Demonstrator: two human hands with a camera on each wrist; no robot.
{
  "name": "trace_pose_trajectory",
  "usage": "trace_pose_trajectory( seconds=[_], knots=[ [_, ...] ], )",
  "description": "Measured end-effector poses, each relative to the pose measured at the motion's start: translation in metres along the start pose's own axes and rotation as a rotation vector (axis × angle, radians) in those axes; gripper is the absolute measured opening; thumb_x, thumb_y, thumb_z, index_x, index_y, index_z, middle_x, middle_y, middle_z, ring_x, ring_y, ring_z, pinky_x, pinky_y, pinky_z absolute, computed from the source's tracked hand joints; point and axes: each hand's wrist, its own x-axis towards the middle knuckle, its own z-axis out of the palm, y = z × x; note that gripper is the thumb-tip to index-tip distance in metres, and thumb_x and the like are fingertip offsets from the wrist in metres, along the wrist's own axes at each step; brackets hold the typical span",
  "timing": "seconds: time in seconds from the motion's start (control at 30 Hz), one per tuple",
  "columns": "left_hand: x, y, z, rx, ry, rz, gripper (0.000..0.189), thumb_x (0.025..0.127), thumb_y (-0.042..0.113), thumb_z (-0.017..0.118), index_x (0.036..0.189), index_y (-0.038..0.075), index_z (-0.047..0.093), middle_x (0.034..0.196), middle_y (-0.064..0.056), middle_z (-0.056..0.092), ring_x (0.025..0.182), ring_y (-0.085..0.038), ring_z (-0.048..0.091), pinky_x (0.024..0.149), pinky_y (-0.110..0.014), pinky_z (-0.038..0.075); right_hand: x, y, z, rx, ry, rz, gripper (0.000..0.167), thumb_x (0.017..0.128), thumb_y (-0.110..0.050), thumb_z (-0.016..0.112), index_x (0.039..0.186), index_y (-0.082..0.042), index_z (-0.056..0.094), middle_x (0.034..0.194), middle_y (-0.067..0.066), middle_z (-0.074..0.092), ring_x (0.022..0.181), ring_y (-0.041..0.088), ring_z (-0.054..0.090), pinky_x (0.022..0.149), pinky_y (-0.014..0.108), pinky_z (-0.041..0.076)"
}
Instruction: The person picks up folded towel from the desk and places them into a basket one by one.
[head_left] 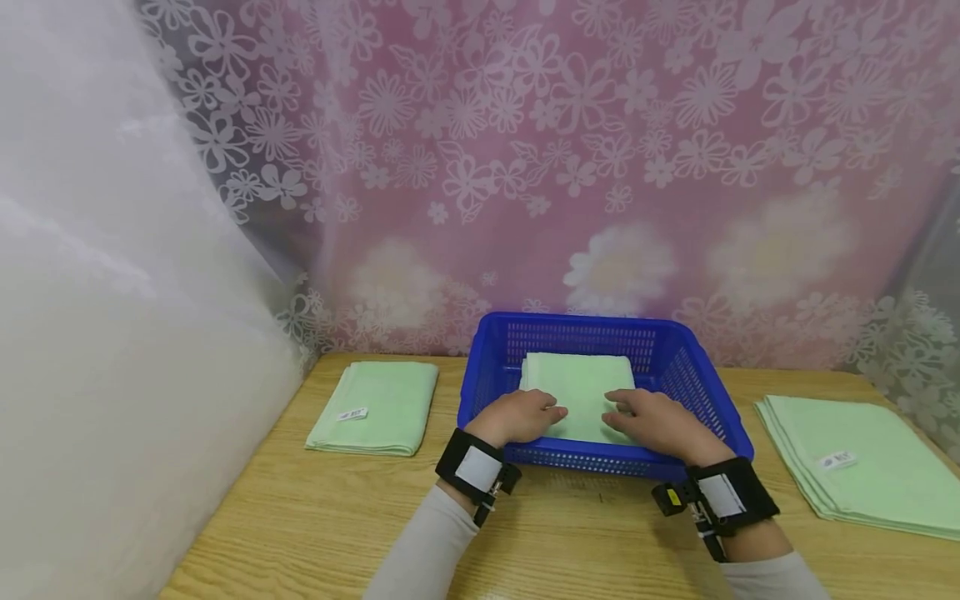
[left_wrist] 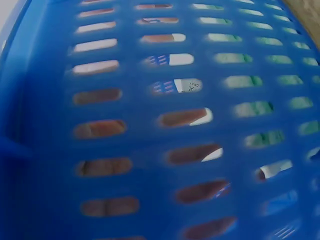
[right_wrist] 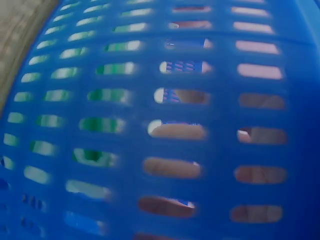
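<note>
A blue plastic basket (head_left: 592,460) with slotted walls stands on the table, and inside it lies a folded pale green towel (head_left: 581,387). Reaching over the front rim, my left hand (head_left: 521,415) is at the towel's left side, fingers loosely bent. Opposite it, my right hand (head_left: 660,423) is at the towel's right side, its fingers pointing inward. Nothing is visibly gripped; whether the fingertips press the cloth is hard to tell. Both wrist views face the basket wall (left_wrist: 140,140), (right_wrist: 135,145), with bits of fingers and green cloth showing through the slots.
On the wooden table (head_left: 300,525), another folded green towel (head_left: 382,408) with a white tag lies left of the basket. A larger folded green towel (head_left: 877,467), also tagged, lies to the right. A pink floral curtain (head_left: 525,167) hangs behind; a white sheet (head_left: 112,333) borders the left.
</note>
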Motion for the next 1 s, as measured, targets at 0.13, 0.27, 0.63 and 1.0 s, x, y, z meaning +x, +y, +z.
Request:
trace_pose_trajectory(
  seconds=[0.13, 0.27, 0.63, 1.0],
  knots=[
    [0.000, 0.002, 0.000, 0.024, -0.037, -0.002, 0.047, 0.107, 0.040, 0.041, 0.142, 0.011, 0.058, 0.140, -0.005, 0.060, 0.132, -0.024, 0.053, 0.108, -0.041, 0.042, -0.001, -0.001, -0.002, -0.007, -0.040, -0.001, 0.054, 0.102, -0.031, 0.057, 0.141, 0.007, 0.051, 0.127, 0.029, 0.062, 0.112, 0.043, 0.064, 0.087, 0.058, 0.051],
    [0.000, 0.002, 0.000, 0.025, -0.033, -0.002, 0.047, 0.107, 0.039, 0.042, 0.142, 0.011, 0.057, 0.140, -0.005, 0.060, 0.132, -0.024, 0.054, 0.108, -0.041, 0.043, -0.001, -0.001, -0.002, -0.002, -0.061, -0.008, 0.055, 0.103, -0.033, 0.055, 0.142, 0.005, 0.050, 0.130, 0.029, 0.061, 0.114, 0.043, 0.063, 0.088, 0.058, 0.051],
    [0.000, -0.001, 0.003, 0.025, -0.033, -0.002, 0.048, 0.107, 0.039, 0.043, 0.143, 0.010, 0.056, 0.141, -0.006, 0.059, 0.132, -0.025, 0.053, 0.107, -0.041, 0.043, 0.000, 0.000, 0.001, -0.013, -0.077, -0.006, 0.054, 0.104, -0.034, 0.054, 0.143, 0.004, 0.050, 0.130, 0.029, 0.061, 0.115, 0.043, 0.062, 0.089, 0.059, 0.050],
    [-0.009, 0.004, -0.011, -0.026, 0.011, 0.003, 0.060, 0.105, 0.046, 0.046, 0.155, 0.014, 0.039, 0.159, -0.014, 0.035, 0.147, -0.030, 0.032, 0.115, -0.049, 0.033, -0.002, -0.009, -0.006, -0.039, -0.001, -0.035, 0.057, 0.103, -0.036, 0.055, 0.145, 0.002, 0.048, 0.134, 0.030, 0.058, 0.118, 0.045, 0.060, 0.092, 0.062, 0.048]
  ],
)
